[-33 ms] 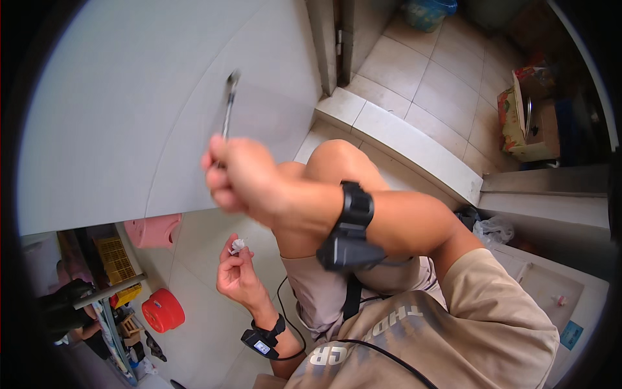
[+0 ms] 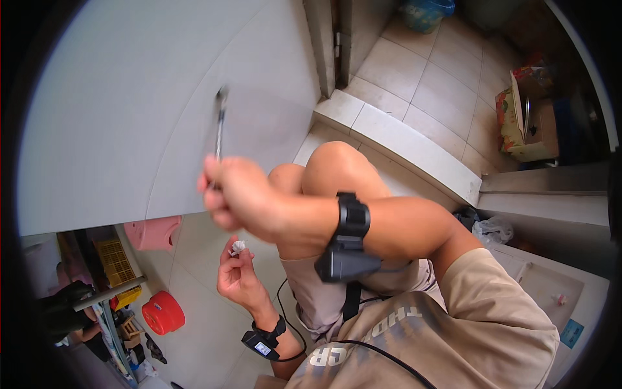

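Note:
My right hand point(image 2: 240, 191) is closed round the handle of a slim brush-like tool point(image 2: 219, 126). Its dark tip, smeared by motion, is at a pale grey wall point(image 2: 129, 97); I cannot tell if it touches. A greyer patch shows on the wall beside the tool. Lower down, in front of my knees, my left hand point(image 2: 240, 279) pinches a small crumpled white wad point(image 2: 238, 247), tissue-like, between thumb and fingers. Each wrist wears a black strapped device.
A pink plastic stool point(image 2: 153, 232) and a red round container point(image 2: 163, 312) stand at left, near a shelf with a yellow basket point(image 2: 118, 261). A raised white sill point(image 2: 402, 146) crosses toward a doorway. Beyond lie a cardboard box point(image 2: 534, 123) and a blue bucket point(image 2: 426, 14).
My right hand and the brush-like tool have shifted slightly down and left along the wall. My left hand with the white wad has stayed almost still.

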`<state>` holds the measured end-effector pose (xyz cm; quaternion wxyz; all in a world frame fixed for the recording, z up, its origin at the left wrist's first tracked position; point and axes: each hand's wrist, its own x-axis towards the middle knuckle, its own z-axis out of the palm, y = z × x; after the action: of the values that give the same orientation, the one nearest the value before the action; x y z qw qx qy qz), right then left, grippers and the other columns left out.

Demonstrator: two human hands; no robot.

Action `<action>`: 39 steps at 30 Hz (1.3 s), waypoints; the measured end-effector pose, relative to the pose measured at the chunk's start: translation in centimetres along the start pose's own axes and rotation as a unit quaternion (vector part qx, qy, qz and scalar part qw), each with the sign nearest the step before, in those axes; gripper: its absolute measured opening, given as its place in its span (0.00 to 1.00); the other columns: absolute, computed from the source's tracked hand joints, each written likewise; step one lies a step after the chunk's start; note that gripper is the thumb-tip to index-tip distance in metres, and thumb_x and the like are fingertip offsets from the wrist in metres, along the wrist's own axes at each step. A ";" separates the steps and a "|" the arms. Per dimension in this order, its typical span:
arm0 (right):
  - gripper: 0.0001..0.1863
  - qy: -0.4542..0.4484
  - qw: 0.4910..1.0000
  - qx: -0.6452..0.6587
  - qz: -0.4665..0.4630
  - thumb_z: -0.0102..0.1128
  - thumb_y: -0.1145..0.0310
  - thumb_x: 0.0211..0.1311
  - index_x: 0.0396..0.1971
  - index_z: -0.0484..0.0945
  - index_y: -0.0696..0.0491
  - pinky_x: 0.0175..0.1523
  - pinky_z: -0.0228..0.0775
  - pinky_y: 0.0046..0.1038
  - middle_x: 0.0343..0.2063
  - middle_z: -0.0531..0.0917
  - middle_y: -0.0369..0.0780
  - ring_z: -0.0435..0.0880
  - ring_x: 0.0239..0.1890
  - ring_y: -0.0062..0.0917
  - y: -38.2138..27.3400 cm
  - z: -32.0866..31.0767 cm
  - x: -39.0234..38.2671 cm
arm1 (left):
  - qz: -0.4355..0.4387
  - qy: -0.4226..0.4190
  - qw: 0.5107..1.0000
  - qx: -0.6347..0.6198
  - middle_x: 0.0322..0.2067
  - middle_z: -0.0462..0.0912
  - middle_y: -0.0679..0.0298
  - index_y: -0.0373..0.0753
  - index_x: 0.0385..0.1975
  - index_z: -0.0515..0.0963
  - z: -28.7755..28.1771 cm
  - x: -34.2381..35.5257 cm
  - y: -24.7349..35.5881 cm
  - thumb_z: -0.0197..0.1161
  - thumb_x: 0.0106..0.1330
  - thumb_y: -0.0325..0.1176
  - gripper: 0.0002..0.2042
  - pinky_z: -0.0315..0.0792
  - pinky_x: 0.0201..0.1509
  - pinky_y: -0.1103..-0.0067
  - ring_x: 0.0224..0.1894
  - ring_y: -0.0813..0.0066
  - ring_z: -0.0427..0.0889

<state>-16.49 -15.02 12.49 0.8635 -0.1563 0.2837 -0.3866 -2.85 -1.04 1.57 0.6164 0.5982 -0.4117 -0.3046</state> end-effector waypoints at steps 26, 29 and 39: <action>0.18 0.074 0.911 -0.354 -0.197 0.43 0.59 0.80 0.36 0.72 0.60 0.19 0.41 0.22 0.15 0.61 0.28 0.54 0.15 0.12 -6.8 -1.5 -9.3 | 0.033 0.068 0.975 -0.209 0.53 0.81 0.40 0.37 0.26 0.71 -4.7 -7.0 3.4 0.61 0.65 0.15 0.10 0.78 0.39 0.78 0.38 0.70 0.81; 0.20 0.066 0.877 -0.431 -0.201 0.45 0.57 0.79 0.36 0.74 0.61 0.19 0.44 0.22 0.16 0.62 0.28 0.55 0.16 0.13 -7.1 -1.3 -10.3 | 0.027 0.042 0.973 -0.224 0.53 0.81 0.39 0.37 0.25 0.71 -4.3 -7.8 3.3 0.62 0.63 0.14 0.10 0.79 0.38 0.78 0.39 0.68 0.83; 0.21 0.048 0.445 -0.820 -0.356 0.53 0.56 0.75 0.38 0.86 0.60 0.35 0.74 0.37 0.24 0.84 0.46 0.83 0.26 0.34 -10.6 3.8 -14.7 | 0.089 -0.039 0.976 -0.194 0.52 0.82 0.40 0.36 0.26 0.70 -3.4 -6.4 6.0 0.63 0.64 0.15 0.10 0.78 0.42 0.79 0.36 0.72 0.81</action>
<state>-28.21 -10.61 26.12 0.1045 -0.8605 0.4289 -0.2541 -3.62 6.75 6.77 0.7284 0.4164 -0.4201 -0.3459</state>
